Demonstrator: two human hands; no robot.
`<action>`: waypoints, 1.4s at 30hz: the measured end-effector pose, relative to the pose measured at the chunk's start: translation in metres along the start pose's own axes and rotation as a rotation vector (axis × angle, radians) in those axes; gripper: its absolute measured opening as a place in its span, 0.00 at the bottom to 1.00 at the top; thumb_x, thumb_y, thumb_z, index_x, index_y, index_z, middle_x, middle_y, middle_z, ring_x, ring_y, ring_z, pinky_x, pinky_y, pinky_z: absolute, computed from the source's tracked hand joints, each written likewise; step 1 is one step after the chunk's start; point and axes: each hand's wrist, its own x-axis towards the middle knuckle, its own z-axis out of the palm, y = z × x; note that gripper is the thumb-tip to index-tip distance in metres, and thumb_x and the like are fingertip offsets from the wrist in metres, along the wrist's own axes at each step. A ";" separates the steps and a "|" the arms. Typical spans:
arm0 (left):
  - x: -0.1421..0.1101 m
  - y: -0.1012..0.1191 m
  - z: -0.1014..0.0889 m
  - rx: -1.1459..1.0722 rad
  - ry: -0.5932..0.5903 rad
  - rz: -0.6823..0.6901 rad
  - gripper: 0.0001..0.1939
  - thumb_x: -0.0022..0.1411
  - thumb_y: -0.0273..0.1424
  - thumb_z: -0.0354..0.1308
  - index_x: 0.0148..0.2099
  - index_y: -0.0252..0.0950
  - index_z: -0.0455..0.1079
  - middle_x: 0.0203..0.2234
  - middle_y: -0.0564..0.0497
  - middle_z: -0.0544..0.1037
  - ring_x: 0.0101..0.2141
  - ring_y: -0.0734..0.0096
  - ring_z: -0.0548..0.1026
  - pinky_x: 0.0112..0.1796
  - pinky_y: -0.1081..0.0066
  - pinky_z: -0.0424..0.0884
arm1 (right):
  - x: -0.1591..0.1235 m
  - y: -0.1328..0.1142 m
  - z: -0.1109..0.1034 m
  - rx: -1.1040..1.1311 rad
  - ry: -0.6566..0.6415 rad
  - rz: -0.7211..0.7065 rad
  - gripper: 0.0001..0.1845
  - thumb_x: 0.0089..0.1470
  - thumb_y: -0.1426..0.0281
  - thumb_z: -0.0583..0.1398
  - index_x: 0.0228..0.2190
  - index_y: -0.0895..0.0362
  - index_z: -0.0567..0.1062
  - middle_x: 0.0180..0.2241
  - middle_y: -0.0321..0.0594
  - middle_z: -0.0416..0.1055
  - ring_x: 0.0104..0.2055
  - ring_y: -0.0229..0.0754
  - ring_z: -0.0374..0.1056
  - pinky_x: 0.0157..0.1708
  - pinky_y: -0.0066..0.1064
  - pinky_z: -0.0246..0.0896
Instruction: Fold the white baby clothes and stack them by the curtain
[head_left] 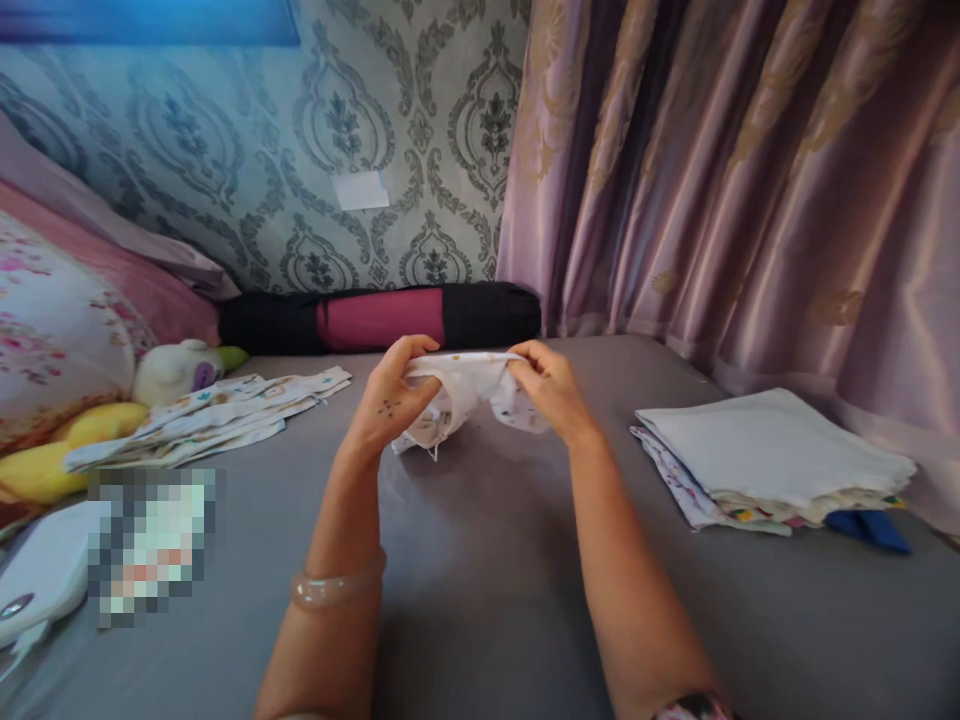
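A small white garment (469, 372) with a faint print is stretched level between my two hands, above the grey bed sheet. My left hand (397, 390) is closed on one end of its upper edge, thumb below and fingers behind. My right hand (549, 385) pinches the other end of that edge. Below the edge the fabric hangs in two loose parts, one under each hand, with a thin string or tie dangling on the left. The exact kind of garment cannot be made out.
Folded cloths (772, 450) are stacked at right. Printed clothes (225, 410) lie at left, near a plush toy (176, 370), a yellow cushion-like object (45, 472) and a white device (56, 560). A black and red roll (379, 320) lies against the wall; curtains (675, 180) hang right.
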 end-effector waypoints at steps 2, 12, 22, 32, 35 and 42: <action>0.000 0.001 0.003 -0.019 0.001 0.044 0.21 0.50 0.23 0.55 0.48 0.38 0.66 0.39 0.52 0.71 0.36 0.73 0.69 0.38 0.73 0.66 | -0.007 -0.026 -0.013 -0.056 0.024 0.021 0.09 0.50 0.66 0.55 0.30 0.56 0.74 0.25 0.33 0.69 0.27 0.36 0.62 0.26 0.26 0.55; -0.013 -0.035 0.061 -0.249 -0.266 -0.148 0.06 0.58 0.30 0.54 0.37 0.36 0.70 0.34 0.50 0.75 0.36 0.69 0.72 0.40 0.69 0.68 | -0.006 0.026 -0.051 -0.681 -0.298 0.441 0.07 0.48 0.69 0.58 0.26 0.56 0.76 0.24 0.37 0.73 0.26 0.39 0.65 0.24 0.28 0.52; -0.018 -0.043 0.074 -0.170 -0.329 -0.222 0.11 0.62 0.35 0.53 0.39 0.37 0.75 0.35 0.49 0.77 0.39 0.66 0.74 0.42 0.67 0.69 | 0.003 0.054 -0.019 -0.196 -0.409 0.092 0.16 0.60 0.68 0.54 0.46 0.54 0.77 0.49 0.41 0.75 0.50 0.41 0.69 0.50 0.33 0.62; -0.010 -0.043 0.045 -0.321 -0.216 -0.295 0.16 0.58 0.36 0.61 0.47 0.34 0.69 0.36 0.47 0.78 0.35 0.72 0.74 0.35 0.72 0.70 | 0.008 0.062 -0.017 -0.175 -0.175 0.153 0.16 0.51 0.59 0.60 0.32 0.58 0.79 0.33 0.40 0.77 0.37 0.42 0.70 0.39 0.32 0.63; -0.010 -0.051 0.019 -0.152 -0.197 -0.305 0.13 0.58 0.37 0.59 0.41 0.34 0.74 0.34 0.48 0.78 0.35 0.71 0.74 0.37 0.71 0.70 | 0.011 0.073 -0.026 -0.176 -0.019 0.233 0.17 0.47 0.58 0.61 0.31 0.59 0.79 0.32 0.41 0.77 0.36 0.43 0.70 0.38 0.33 0.62; -0.014 -0.056 0.001 -0.075 -0.455 -0.292 0.13 0.57 0.41 0.60 0.37 0.36 0.75 0.31 0.49 0.78 0.32 0.70 0.73 0.33 0.71 0.69 | 0.010 0.079 -0.034 -0.178 0.096 0.292 0.18 0.44 0.57 0.61 0.30 0.59 0.79 0.31 0.41 0.77 0.34 0.43 0.69 0.36 0.32 0.62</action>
